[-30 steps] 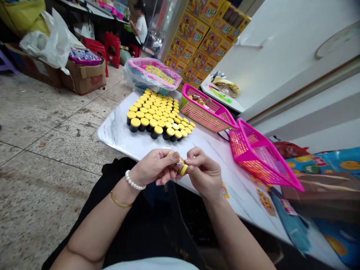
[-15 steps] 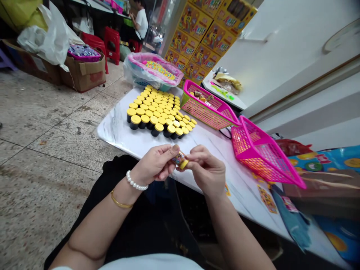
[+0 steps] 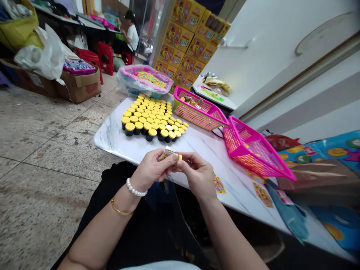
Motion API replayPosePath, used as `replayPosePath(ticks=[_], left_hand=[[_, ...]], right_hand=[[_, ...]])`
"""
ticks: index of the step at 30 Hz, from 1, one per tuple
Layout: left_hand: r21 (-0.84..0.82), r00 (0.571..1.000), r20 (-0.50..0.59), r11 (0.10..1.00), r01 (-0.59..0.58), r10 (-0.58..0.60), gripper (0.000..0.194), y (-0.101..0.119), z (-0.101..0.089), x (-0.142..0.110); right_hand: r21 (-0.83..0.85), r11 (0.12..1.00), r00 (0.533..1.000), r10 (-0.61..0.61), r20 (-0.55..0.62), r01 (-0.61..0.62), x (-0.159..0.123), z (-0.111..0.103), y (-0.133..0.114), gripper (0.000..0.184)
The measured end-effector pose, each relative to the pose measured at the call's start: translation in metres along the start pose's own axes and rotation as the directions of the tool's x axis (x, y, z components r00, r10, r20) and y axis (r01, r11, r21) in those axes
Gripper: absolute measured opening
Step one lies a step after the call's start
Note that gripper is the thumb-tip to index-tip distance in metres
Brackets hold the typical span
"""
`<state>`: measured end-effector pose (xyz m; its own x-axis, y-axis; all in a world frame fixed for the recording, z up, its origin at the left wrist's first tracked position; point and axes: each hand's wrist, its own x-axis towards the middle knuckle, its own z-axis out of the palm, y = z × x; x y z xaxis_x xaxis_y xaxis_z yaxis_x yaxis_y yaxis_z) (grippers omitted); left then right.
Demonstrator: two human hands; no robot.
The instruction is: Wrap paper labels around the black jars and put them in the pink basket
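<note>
My left hand (image 3: 152,167), with a pearl bracelet at its wrist, pinches a small yellow-lidded jar (image 3: 180,157) between thumb and fingers. A colourful printed label (image 3: 168,153) shows at the jar, its pale edge standing out above the left fingers. The fingers of my right hand (image 3: 198,171) close on the jar's lid end from the other side. Much of the jar is hidden by the fingers. Past my hands, many dark jars with yellow lids (image 3: 146,116) stand upright, packed in rows on the white marbled table (image 3: 123,146).
A pink basket (image 3: 199,108) holds small wrapped pieces; another pink basket (image 3: 253,150) tilts beside it. A plastic-lined tub (image 3: 149,78) holds colourful beads or candy. Printed sheets (image 3: 261,193) lie at right. Yellow boxes (image 3: 182,41) are stacked behind. A person (image 3: 131,33) sits far off.
My hands have drawn closer together around the jar, and it has been turned, with the label now toward the upper left. The whole view has shifted a little.
</note>
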<state>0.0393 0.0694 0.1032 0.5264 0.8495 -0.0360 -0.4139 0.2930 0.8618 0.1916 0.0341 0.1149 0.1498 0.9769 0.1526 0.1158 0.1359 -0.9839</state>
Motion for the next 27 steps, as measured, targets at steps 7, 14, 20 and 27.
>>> replayPosePath(ticks=[7,14,20,27], left_hand=[[-0.030,1.000,0.012,0.999,0.027,-0.026,0.055,-0.001,-0.004,0.000],[-0.203,0.972,0.223,0.971,0.126,-0.080,0.057,-0.007,0.003,-0.001],[-0.293,0.979,0.158,0.941,0.169,-0.126,0.051,-0.014,0.011,0.000],[-0.380,0.978,0.165,0.907,0.181,-0.126,0.056,-0.017,0.015,0.003]], right_hand=[[0.024,0.997,0.968,-0.083,0.239,0.080,-0.003,-0.015,-0.007,0.033],[0.205,0.973,0.956,-0.154,0.248,0.103,0.001,-0.014,-0.009,0.020],[0.257,0.941,0.967,-0.245,0.066,0.221,0.002,-0.001,0.006,0.007],[0.131,0.972,0.965,-0.216,0.151,0.197,0.002,-0.010,0.010,0.016]])
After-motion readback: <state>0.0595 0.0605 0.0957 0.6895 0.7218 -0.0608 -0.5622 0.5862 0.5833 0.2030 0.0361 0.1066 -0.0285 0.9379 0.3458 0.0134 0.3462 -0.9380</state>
